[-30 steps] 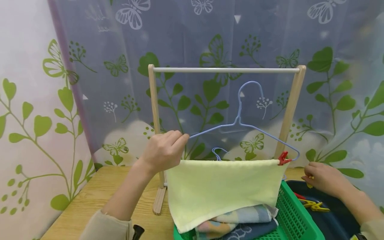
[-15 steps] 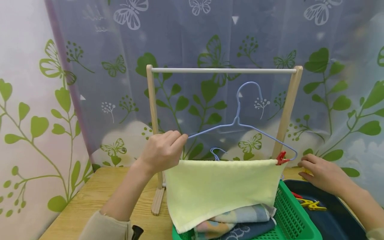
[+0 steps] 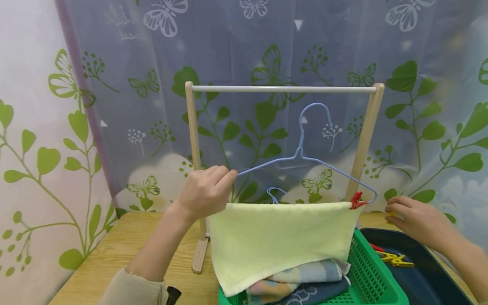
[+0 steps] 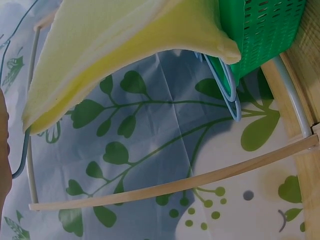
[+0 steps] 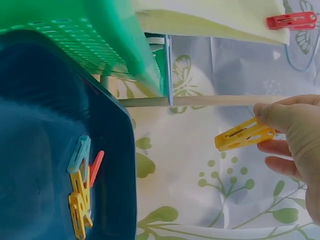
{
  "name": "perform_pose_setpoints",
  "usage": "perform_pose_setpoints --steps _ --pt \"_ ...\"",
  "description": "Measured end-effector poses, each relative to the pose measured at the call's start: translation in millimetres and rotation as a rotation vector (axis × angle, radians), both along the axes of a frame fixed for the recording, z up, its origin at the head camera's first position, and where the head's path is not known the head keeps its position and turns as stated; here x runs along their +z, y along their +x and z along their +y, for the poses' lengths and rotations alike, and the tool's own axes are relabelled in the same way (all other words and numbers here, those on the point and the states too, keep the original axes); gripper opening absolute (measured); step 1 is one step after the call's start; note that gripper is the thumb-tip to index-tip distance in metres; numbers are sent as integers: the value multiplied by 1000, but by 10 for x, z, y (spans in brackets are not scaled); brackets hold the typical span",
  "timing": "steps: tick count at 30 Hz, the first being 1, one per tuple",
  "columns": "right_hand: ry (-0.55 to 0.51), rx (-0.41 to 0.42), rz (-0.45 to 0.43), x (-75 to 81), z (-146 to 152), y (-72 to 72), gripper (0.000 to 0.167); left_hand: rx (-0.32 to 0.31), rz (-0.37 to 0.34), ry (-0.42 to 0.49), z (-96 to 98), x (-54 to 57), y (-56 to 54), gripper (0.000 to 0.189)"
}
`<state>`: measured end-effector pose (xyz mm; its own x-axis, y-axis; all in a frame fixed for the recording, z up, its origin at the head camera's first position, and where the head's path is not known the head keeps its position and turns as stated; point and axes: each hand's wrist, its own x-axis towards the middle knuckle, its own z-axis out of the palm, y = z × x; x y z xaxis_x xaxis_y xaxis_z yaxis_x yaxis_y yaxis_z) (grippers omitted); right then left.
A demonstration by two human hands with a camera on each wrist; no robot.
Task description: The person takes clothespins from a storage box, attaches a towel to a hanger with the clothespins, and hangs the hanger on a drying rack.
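My left hand (image 3: 207,190) grips the left end of a blue wire hanger (image 3: 301,156), holding it up over the basket. A pale yellow towel (image 3: 282,237) hangs from the hanger's lower bar, its lower edge over the folded cloths. At the towel's top right corner a red clothespin (image 3: 357,201) clamps it to the hanger. My right hand (image 3: 417,220) is off to the right, apart from the hanger; in the right wrist view it pinches a yellow clothespin (image 5: 245,135) between thumb and fingers.
A green basket (image 3: 375,271) with patterned folded cloths (image 3: 309,273) stands below the towel. Beside it, a dark blue tray (image 3: 431,275) holds several clothespins (image 5: 80,195). Behind rises a wooden rack with a white rail (image 3: 284,89). More blue hangers (image 4: 227,87) are behind the basket.
My right hand has risen slightly from over the tray, with the yellow clothespin in its fingers. The left hand, hanger and towel have hardly moved.
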<state>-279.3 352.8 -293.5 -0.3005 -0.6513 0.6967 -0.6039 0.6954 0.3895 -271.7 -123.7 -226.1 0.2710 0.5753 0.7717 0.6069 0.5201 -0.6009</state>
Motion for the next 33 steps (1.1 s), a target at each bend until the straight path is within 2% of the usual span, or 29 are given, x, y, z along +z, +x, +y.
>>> perform_pose_setpoints --steps 6,12,21,28,33 --pt "16 54 110 107 -72 107 57 20 -12 -2 -16 -7 5 25" --pt "6 99 193 263 -212 231 54 8 -2 0 -7 5 10 24" --pt "-13 149 148 401 -427 427 53 47 -8 -7 -18 -11 22 26" --pt "-62 302 106 464 -646 493 48 40 -11 -6 -17 -12 23 24" --pt "-100 388 14 474 -824 557 43 40 -10 -7 -15 -12 25 25"
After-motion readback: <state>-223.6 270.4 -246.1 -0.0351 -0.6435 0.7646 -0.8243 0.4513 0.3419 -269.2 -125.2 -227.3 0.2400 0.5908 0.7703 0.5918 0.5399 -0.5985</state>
